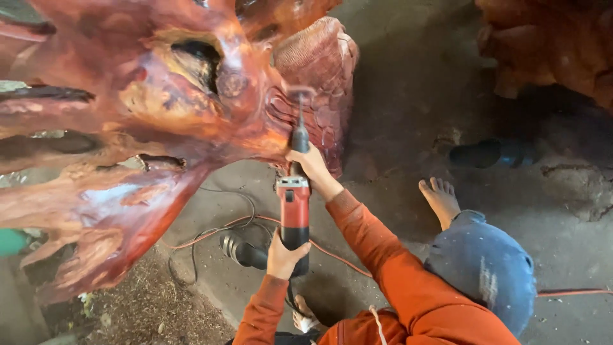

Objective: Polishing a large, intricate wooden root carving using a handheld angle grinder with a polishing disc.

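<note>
A red and black electric grinder (294,211) points up at a large reddish carved root sculpture (147,108). Its thin bit touches the ribbed carving (316,70) at the sculpture's right end, and the tip is blurred. My right hand (311,167) grips the tool's narrow front neck. My left hand (285,254) wraps the black rear of its body. Both arms wear orange sleeves.
A black tool (241,250) lies on the concrete floor among black and orange cables (211,233). My bare foot (440,199) and blue-jeaned knee (482,268) are at right. A dark shoe (486,153) and another reddish wood block (549,45) lie beyond. Sawdust (147,306) covers the lower left.
</note>
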